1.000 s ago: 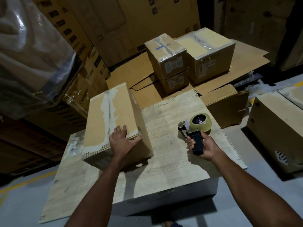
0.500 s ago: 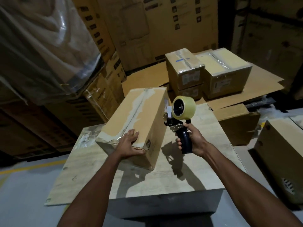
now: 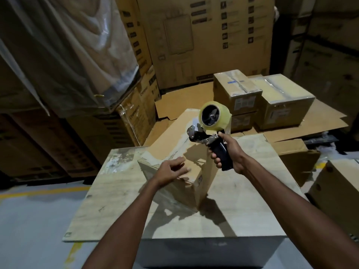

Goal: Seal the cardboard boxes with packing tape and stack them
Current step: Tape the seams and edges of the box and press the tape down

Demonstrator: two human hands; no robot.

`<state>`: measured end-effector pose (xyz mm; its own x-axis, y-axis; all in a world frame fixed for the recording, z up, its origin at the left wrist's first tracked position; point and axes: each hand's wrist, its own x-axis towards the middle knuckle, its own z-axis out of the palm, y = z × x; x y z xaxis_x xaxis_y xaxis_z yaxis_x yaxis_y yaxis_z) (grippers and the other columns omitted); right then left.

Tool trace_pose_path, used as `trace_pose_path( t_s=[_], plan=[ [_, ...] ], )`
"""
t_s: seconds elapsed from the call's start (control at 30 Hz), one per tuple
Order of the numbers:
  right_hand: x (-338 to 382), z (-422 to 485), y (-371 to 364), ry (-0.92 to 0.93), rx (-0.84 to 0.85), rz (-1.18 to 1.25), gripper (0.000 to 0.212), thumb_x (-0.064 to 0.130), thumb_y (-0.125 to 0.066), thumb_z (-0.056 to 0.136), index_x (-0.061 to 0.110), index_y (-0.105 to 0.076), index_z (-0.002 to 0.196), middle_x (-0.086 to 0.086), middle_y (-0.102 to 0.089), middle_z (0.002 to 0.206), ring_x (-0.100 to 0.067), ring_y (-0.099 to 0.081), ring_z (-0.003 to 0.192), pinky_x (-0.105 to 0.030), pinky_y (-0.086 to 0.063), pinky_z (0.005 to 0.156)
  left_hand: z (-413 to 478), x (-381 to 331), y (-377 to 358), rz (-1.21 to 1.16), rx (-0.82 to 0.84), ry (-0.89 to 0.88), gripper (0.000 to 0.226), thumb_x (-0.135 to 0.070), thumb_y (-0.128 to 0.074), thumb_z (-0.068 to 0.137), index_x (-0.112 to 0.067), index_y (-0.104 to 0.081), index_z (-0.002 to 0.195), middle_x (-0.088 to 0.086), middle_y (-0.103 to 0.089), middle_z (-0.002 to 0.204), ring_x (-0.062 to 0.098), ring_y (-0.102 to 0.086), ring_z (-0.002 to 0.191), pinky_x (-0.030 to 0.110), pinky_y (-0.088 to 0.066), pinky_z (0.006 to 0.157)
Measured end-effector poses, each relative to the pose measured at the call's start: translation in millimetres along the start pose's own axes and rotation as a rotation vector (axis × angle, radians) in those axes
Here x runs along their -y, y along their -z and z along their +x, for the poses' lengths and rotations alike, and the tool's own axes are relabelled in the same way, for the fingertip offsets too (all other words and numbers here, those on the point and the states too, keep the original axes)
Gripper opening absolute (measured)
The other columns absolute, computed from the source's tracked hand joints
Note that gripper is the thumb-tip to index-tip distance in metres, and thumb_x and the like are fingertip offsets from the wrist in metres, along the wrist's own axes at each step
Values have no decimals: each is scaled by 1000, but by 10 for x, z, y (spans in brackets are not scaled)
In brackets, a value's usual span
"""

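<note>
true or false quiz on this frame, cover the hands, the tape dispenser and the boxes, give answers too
1. The right hand grips the tape dispenser by its dark handle. True.
2. The tape dispenser lies on the wooden table. False: it is held up off the table.
3. The left hand touches the top of the box on the table. True.
4. The left hand holds a spare tape roll. False: it holds nothing.
5. No boxes behind the table are stacked. False: a small taped box sits on a lower box.
</note>
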<state>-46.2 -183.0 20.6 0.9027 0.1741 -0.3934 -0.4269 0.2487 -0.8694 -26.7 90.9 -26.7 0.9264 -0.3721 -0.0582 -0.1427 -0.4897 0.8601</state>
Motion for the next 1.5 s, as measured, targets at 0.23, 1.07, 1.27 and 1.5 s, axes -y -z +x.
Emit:
trace_pose_path(
  t_s=[0.23,1.07,1.27,1.5],
  plan=[
    [92,109,-319,-130,155,149,70,69,-43,92,3,-65,90,-7,-53,73,-16,-48,51,-25,-40,43,184,-146,321,-453,-396,72,56,10,-47,100,-10,-45,152,2,-54,150,10,-51,136,37,-40,117],
    [658,19,-898,-76,100,-206,73,70,-44,93,0,-61,103,-9,-52,74,-18,-42,56,-29,-36,47,271,-458,572,-1405,-204,483,49,-47,-80,80,-8,-60,102,8,-62,90,27,-57,93,40,-52,79],
    [676,0,-872,-54,99,-283,79,71,-44,93,-4,-62,108,-10,-52,74,-20,-42,56,-31,-35,50,284,-555,620,-1373,-239,497,27,-2,-64,84,1,-56,109,19,-54,107,28,-57,83,35,-55,68],
    [659,8,-828,-44,117,-346,79,73,-45,92,-3,-64,104,-11,-53,74,-20,-43,55,-32,-36,52,303,-523,657,-1129,-240,512,14,7,-53,85,3,-55,98,28,-58,93,30,-62,79,25,-51,54]
  ],
)
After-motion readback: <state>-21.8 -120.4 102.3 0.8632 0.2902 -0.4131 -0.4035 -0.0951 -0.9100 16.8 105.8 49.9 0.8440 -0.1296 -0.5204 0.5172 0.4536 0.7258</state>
